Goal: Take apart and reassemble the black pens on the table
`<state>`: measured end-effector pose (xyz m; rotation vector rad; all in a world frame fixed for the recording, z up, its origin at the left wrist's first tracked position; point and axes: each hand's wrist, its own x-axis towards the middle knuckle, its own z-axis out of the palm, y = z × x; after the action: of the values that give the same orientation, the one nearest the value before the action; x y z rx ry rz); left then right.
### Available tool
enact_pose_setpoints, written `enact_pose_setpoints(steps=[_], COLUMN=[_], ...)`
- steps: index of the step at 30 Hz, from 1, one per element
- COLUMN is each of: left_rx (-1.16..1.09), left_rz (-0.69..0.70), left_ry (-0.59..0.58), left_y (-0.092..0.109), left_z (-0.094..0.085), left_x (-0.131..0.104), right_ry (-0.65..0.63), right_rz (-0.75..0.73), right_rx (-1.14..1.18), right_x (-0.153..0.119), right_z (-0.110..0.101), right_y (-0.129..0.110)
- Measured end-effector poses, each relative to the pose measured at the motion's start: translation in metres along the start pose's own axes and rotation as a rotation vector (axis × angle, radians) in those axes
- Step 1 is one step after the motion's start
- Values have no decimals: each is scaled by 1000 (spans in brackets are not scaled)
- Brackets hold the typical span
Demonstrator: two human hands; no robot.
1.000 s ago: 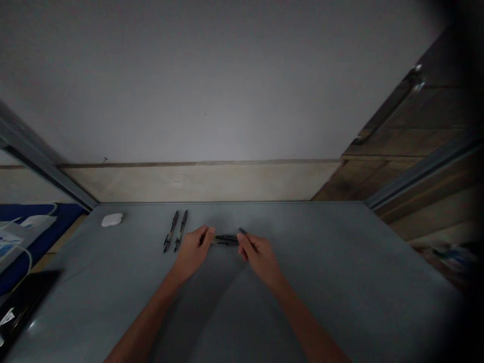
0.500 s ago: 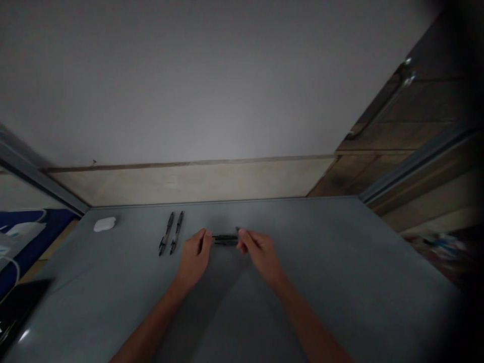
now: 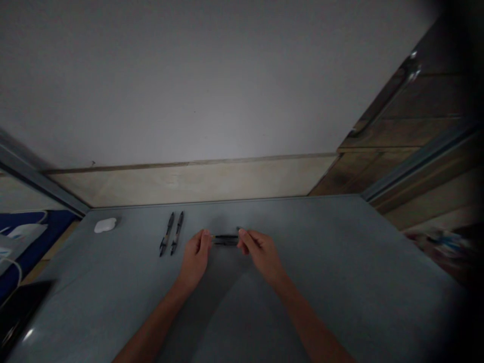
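Between my two hands a dark pen [image 3: 226,236] is held level, just above the grey table [image 3: 325,262]. My left hand [image 3: 196,256] pinches its left end, where a thin, lighter tip shows by the fingertips. The other end is in the closed fingers of my right hand [image 3: 260,251]; a small dark piece sticks up at that thumb. Slightly nearer to me, another dark pen [image 3: 226,243] runs parallel, its ends partly hidden by the hands. Two more pens, one [image 3: 167,234] beside the other [image 3: 177,233], lie side by side left of my left hand.
A white rounded case [image 3: 105,225] lies at the table's back left. At the lower left is a black glossy object [image 3: 24,307]. Beyond the left edge are blue cloth, a plastic bag and a white cable. A pale wall rises behind the table.
My left hand has shifted slightly left, and a thin, lighter tip now shows by its fingers. My right hand has hardly moved. The view has shifted a little.
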<state>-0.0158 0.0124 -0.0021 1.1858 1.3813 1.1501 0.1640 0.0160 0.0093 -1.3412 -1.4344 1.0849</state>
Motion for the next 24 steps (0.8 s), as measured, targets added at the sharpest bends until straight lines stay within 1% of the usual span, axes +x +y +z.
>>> enact_pose_setpoints(steps=[2,4,7,10,13,17,19,22,24], left_rx=[34,41,35,29,49,137,149,67,32], left_rz=[45,52,34,13,16,90,112,55,-1], left_ry=[-34,-59,-83,-95,-72,-69,-78,-89,-68], left_y=[0,0,-1,-2,-4,-2,-1,-1,-4], left_z=[1,1,-1,-5,-6,-2,-1,-1,-3], left_x=[-3,-4,0,5,7,2,0,1,5], right_ry=[19,33,26,-30,-68,-26,-4,-4,-24], right_rz=[57,65,-18,-61,-38,25,28,-28,-72], right_rx=[-25,-26,11,63,73,12,-11,-23,-14], right_x=[0,1,3,5,6,4,4,4,5], right_z=[-1,-2,-3,-3,-3,-3,-3,-3,-3], right_y=[1,0,-1,-1,0,3,3,3,3])
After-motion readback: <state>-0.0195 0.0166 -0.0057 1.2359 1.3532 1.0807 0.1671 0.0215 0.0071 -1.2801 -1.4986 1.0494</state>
